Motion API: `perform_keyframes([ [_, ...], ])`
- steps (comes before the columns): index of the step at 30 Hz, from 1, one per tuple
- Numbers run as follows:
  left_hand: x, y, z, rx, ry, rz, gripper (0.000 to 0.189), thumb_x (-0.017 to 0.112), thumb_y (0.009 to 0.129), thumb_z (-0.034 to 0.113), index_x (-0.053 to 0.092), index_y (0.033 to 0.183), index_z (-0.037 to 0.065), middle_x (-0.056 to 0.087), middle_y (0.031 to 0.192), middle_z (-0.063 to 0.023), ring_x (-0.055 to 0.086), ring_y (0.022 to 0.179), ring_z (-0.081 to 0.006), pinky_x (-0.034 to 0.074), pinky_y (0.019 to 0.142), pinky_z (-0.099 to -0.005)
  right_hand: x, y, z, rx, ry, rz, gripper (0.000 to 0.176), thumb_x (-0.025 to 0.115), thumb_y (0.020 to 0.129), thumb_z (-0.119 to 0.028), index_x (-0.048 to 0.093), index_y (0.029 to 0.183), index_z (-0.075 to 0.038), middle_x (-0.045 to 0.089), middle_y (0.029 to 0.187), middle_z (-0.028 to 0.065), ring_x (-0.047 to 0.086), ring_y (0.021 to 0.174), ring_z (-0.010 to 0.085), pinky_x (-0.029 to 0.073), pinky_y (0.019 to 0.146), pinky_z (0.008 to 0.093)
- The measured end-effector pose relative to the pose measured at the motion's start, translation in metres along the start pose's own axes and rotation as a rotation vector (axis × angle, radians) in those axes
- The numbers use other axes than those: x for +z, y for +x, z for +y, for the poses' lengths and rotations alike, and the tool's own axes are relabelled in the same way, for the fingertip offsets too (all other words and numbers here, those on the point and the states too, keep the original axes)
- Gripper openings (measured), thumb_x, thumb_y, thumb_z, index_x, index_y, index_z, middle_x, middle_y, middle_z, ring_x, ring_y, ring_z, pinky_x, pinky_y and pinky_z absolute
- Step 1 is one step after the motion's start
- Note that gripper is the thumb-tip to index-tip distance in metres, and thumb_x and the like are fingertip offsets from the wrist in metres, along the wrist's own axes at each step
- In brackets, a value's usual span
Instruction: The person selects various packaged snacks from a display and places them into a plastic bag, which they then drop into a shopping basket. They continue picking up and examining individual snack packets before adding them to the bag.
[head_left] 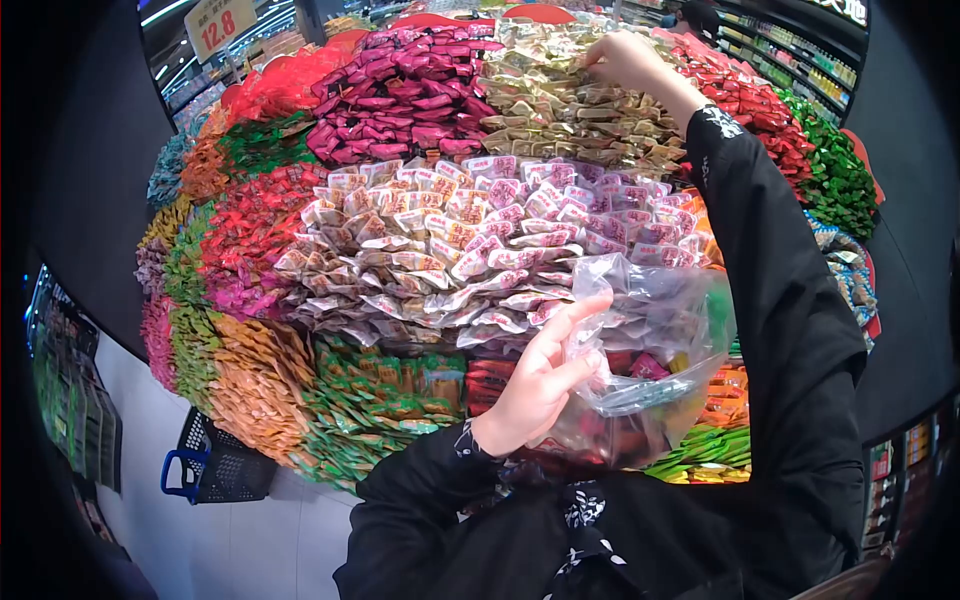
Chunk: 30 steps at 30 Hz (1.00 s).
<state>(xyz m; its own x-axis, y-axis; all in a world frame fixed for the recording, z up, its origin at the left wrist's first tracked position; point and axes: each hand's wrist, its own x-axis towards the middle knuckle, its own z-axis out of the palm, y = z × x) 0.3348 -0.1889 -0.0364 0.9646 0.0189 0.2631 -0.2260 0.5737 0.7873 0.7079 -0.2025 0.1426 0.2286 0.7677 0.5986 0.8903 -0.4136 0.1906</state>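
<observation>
Clear bag (655,325) pinched in my left hand (538,388); right hand (628,62) picking gold sweets (560,105), display's (270,530) far edge, grip unclear; needs a firm pinch.

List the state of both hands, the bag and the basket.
left hand: shut on the plastic bag, holding its mouth open.
right hand: fingers down among the gold-wrapped sweets, grip hidden.
plastic bag: open, partly filled with wrapped sweets.
shopping basket: on the floor, blue handle folded down.
</observation>
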Motion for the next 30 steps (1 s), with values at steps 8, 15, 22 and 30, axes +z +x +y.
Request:
perform_keyframes([
  [8, 0.005, -0.001, 0.000, -0.010, -0.006, 0.055, 0.054, 0.051, 0.084, -0.003, 0.034, 0.135, 0.002, 0.036, 0.139, -0.0070, 0.055, 0.090, -0.0104, 0.045, 0.078, -0.0259, 0.012, -0.011, 0.007, 0.010, 0.062, 0.129, 0.015, 0.064, 0.074, -0.015, 0.070, 0.086, -0.009, 0.066, 0.079, 0.0125, 0.063, 0.077, 0.0285, 0.050, 0.071, 0.0371],
  [15, 0.006, -0.005, 0.003, -0.019, -0.041, 0.085, 0.057, 0.052, 0.082, -0.004, 0.033, 0.136, 0.002, 0.035, 0.141, -0.0075, 0.053, 0.095, -0.0106, 0.044, 0.080, -0.0262, -0.023, -0.015, 0.005, 0.149, 0.152, 0.295, 0.015, 0.064, 0.075, -0.017, 0.069, 0.085, -0.007, 0.066, 0.082, 0.0132, 0.063, 0.079, 0.0280, 0.049, 0.073, 0.0368],
  [22, 0.011, -0.010, -0.001, 0.067, -0.011, 0.147, 0.062, 0.046, 0.085, -0.008, 0.021, 0.142, 0.002, 0.027, 0.145, -0.0078, 0.056, 0.083, -0.0131, 0.047, 0.075, -0.0278, -0.115, -0.046, -0.026, 0.247, 0.334, 0.573, 0.015, 0.062, 0.079, -0.013, 0.066, 0.088, -0.001, 0.065, 0.073, 0.0101, 0.062, 0.068, 0.0174, 0.048, 0.064, 0.0299],
  [30, 0.022, -0.026, -0.001, 0.158, 0.093, 0.181, 0.073, 0.047, 0.078, -0.012, 0.016, 0.143, 0.000, 0.020, 0.148, -0.0092, 0.039, 0.123, -0.0153, 0.036, 0.098, -0.0285, -0.162, -0.160, -0.118, 0.195, 1.150, 0.226, 0.010, 0.055, 0.087, -0.006, 0.061, 0.082, -0.001, 0.062, 0.070, 0.0042, 0.059, 0.063, 0.0097, 0.050, 0.058, 0.0252],
])
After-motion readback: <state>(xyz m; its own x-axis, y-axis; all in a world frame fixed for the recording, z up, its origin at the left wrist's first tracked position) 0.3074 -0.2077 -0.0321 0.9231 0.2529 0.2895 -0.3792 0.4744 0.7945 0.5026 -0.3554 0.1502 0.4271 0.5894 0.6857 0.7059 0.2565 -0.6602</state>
